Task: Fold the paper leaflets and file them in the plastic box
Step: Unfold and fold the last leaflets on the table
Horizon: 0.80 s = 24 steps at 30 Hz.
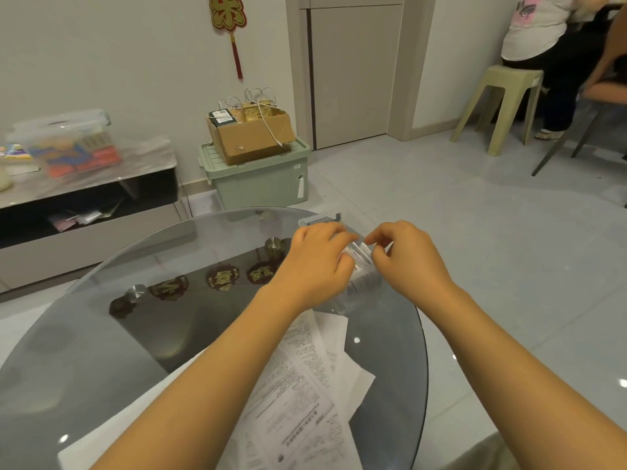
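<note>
A clear plastic box (364, 290) stands on the round glass table (101, 334) near its far right edge, with folded white paper packed inside. Both hands hover over the box's open top. My left hand (317, 257) has its fingers curled down onto the folded paper in the box. My right hand (403, 256) pinches a small folded leaflet (363, 248) at the box's rim with thumb and forefinger. Several printed paper leaflets (305, 395) lie unfolded in a loose pile on the table under my forearms.
The box's clear lid (320, 218) lies just behind it. A green storage bin (261, 178) with a cardboard box (249, 134) on top sits on the floor beyond the table. A low TV cabinet (84, 205) stands at left. A person on a stool (505, 106) sits far right.
</note>
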### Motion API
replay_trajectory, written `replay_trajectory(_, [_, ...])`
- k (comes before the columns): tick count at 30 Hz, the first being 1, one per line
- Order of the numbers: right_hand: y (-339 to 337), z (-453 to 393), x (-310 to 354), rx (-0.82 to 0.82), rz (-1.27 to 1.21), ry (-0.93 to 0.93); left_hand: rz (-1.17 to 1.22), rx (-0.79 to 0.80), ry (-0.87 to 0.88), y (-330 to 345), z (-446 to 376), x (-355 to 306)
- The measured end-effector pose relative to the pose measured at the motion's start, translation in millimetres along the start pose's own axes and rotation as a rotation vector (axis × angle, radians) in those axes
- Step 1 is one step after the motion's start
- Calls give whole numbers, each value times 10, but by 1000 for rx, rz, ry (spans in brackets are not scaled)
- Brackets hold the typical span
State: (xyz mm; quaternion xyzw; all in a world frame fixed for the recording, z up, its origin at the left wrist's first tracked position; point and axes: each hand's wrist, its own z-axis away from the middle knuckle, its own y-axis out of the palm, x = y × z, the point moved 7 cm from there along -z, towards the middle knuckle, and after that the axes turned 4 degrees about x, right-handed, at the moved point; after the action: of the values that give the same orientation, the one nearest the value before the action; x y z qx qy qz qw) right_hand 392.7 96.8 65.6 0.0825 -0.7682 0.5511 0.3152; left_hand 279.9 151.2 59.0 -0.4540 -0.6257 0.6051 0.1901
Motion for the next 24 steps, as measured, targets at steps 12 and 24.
replay_trajectory(12, [441, 873, 611, 297, 37, -334, -3, 95, -241, -101, 1523, -110])
replay_trajectory(24, [849, 1401, 543, 576, 205, -456, -17, 295, -299, 180, 2228, -35])
